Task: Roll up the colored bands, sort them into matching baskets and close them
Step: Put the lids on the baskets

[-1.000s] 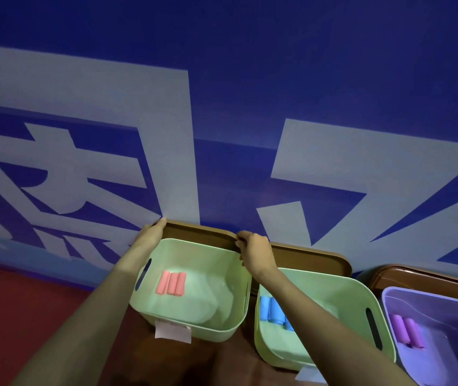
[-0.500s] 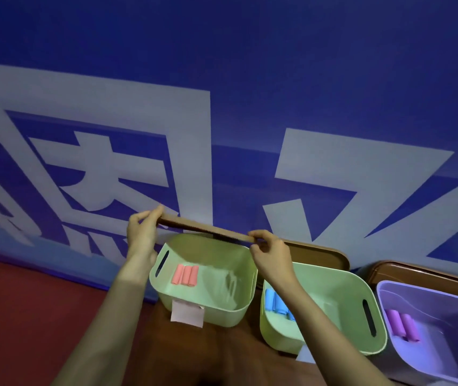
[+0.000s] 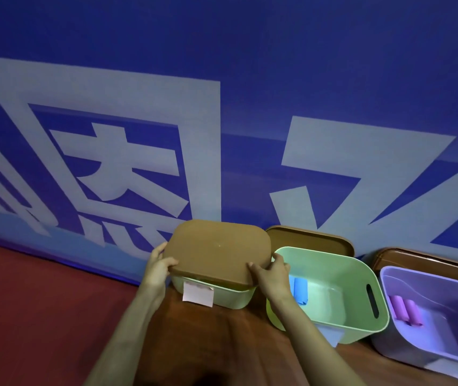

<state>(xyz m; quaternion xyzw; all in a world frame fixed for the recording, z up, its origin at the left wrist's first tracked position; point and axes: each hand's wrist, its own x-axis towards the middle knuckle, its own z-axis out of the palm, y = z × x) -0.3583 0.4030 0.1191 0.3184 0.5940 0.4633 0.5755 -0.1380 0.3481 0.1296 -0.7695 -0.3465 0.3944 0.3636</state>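
Observation:
A brown lid point(image 3: 218, 250) lies over the left green basket point(image 3: 222, 298), which carries a pink label on its front. My left hand point(image 3: 157, 267) grips the lid's left edge and my right hand point(image 3: 271, 273) grips its right front corner. The lid hides the pink rolls inside. The middle green basket point(image 3: 344, 274) is uncovered and holds blue rolls point(image 3: 299, 291). On the right, the purple basket point(image 3: 428, 285) is uncovered with two purple rolls point(image 3: 406, 310) in it.
Two more brown lids lean against the blue wall, one point(image 3: 305, 238) behind the middle basket and one point(image 3: 422, 259) behind the purple basket. The baskets stand on a brown table point(image 3: 222, 344). Red floor point(image 3: 41, 302) lies to the left.
Both hands lifted the brown lid from behind the left basket, swung it forward and set it flat over the basket, covering the pink rolls.

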